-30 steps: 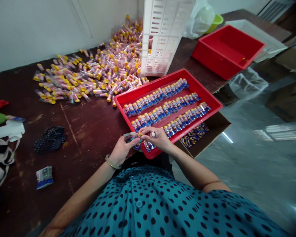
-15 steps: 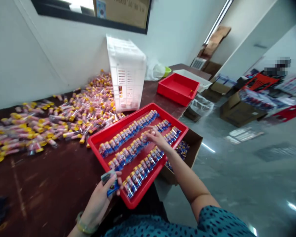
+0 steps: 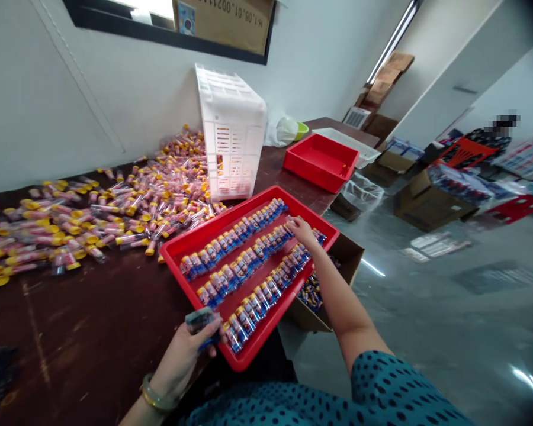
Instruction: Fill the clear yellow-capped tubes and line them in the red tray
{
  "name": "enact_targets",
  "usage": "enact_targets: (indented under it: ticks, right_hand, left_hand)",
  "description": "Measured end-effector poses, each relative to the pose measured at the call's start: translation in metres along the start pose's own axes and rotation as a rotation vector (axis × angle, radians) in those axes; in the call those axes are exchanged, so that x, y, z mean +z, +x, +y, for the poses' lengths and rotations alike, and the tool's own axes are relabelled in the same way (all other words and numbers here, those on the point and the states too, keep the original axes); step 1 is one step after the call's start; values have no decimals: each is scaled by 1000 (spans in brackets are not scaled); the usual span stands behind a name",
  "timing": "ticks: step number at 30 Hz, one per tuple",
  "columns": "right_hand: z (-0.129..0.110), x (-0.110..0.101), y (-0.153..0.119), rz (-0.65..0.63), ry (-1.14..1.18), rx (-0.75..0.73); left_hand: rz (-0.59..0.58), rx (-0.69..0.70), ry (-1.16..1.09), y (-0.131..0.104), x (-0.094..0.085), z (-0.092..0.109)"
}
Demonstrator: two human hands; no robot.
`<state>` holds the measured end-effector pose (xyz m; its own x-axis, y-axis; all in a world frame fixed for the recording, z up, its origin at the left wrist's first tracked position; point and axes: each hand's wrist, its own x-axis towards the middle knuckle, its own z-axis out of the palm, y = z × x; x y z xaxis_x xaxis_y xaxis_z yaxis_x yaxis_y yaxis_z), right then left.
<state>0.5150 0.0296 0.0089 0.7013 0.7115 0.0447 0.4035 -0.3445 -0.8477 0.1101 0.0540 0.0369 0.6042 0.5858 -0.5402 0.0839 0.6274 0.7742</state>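
My left hand (image 3: 184, 352) is closed around a small stack of clear and blue plastic pieces (image 3: 199, 320), at the near left corner of a red tray (image 3: 234, 362). In the tray lie three rows of small tubes with yellow caps and blue lower ends, among them the front row (image 3: 266, 291) and the middle row (image 3: 237, 266). My right hand (image 3: 302, 232) is over the far right end of the middle row, its fingers curled together. Whatever is between those fingertips is too small to make out.
Loose pink tubes with yellow caps (image 3: 133, 201) are heaped on the dark table (image 3: 115, 319) beside a white basket (image 3: 235, 130). Another red tray (image 3: 320, 160) stands behind. Below the right arm, a cardboard box (image 3: 349, 266) holds many small pieces. A person (image 3: 486, 139) is far right.
My right hand has moved further right and away along the middle row, to its far end. The left hand keeps its stack, tilted slightly differently.
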Motion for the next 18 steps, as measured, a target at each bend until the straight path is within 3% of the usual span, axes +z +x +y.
enact_targets:
  ticks: [5, 10, 14, 18]
  right_hand:
    - [-30, 19, -75, -215, 147, -50]
    - [-85, 63, -153, -487, 186, -398]
    - [-109, 80, -176, -584, 166, -486]
    - [-115, 79, -174, -593, 177, -499]
  left_hand:
    - [73, 43, -114, 8, 10, 3]
    - [109, 185, -125, 18, 19, -5]
    - [128, 245, -169, 11, 20, -8]
    - [78, 158, -158, -1, 12, -3]
